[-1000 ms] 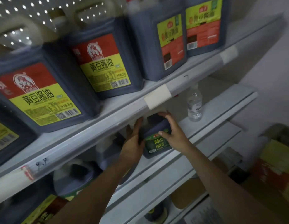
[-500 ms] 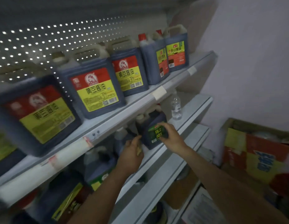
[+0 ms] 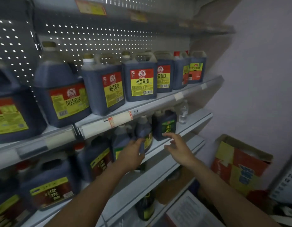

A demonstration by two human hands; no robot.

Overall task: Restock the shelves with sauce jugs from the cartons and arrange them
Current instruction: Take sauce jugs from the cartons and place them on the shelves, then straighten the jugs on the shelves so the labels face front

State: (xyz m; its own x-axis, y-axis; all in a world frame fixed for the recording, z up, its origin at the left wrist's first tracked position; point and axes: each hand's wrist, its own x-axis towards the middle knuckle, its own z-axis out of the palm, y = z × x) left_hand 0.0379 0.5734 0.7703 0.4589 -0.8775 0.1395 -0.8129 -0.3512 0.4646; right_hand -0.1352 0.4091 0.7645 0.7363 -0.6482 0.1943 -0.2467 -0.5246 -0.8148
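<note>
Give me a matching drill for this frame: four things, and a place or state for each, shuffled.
Things:
1. green-label jug
2. water bottle
3. carton
4. left hand

Places or states:
A. on the floor by the wall, right of the shelves
B. holds a dark jug on the middle shelf
C. upright on the middle shelf, right of the jugs
D. on the middle shelf, just above the right hand's fingers

Pairs: 1-D, 2-C, 3-A, 4-B
</note>
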